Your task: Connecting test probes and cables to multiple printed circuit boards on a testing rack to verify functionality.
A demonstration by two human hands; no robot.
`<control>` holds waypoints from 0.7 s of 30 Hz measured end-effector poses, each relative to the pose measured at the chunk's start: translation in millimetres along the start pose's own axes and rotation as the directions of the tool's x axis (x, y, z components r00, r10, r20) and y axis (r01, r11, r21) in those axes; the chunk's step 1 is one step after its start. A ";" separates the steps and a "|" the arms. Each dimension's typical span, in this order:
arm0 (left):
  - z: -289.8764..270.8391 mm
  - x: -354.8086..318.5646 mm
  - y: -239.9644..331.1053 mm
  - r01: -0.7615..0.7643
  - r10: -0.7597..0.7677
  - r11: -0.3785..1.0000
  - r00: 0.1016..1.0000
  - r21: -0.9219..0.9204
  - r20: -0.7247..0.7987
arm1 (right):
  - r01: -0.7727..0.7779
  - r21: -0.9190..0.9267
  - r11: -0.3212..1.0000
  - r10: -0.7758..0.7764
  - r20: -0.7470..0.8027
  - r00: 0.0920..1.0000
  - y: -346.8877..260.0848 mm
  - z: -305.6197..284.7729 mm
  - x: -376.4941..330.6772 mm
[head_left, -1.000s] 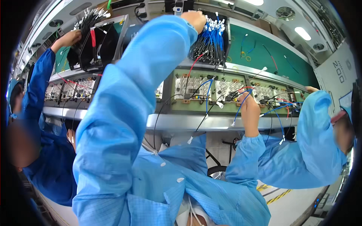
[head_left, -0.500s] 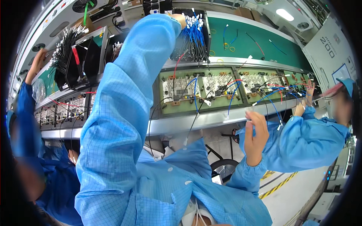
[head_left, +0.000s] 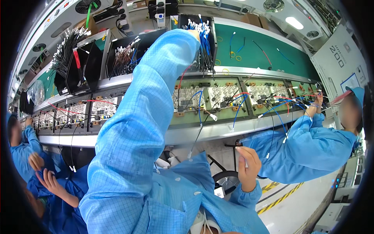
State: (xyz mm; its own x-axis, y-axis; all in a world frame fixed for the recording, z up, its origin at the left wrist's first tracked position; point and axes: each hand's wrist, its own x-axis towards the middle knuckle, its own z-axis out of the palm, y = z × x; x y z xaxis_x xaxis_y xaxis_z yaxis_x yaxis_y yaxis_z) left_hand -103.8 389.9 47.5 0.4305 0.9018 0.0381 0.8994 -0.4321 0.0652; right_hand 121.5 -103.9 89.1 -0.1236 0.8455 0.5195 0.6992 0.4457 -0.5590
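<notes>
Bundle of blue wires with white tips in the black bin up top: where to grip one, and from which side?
Grip a single wire of the blue wire bundle on its blue insulated length just below the white tips, coming from the front and below. The wires stand upright, tips fanned at the top of the black bin, lower ends hanging free. The left hand already reaches there; the right hand is low, pinching a thin wire end.
</notes>
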 end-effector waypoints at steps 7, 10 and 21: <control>-85.0 -26.7 11.5 0.154 -0.141 0.968 0.987 -0.200 0.078 | -0.007 0.021 1.000 0.006 0.060 0.998 4.6 9.9 -6.9; -120.2 -46.0 -2.3 0.194 -0.184 0.975 0.979 -0.110 0.091 | 0.026 0.057 0.998 -0.031 0.083 0.996 4.5 10.9 -7.3; -223.4 -221.3 54.3 -0.312 0.322 0.341 0.925 -0.887 -0.201 | 0.179 0.453 0.873 -0.061 -0.263 0.963 -22.6 20.1 82.0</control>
State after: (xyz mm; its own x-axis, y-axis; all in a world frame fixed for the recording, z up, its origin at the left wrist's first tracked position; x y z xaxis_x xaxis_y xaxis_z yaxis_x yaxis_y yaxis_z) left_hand -167.0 165.6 265.4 0.6727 0.6938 0.2570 0.1054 -0.4336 0.8949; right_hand 81.3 -38.8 131.3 0.0239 0.7095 0.7043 0.2691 0.6739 -0.6880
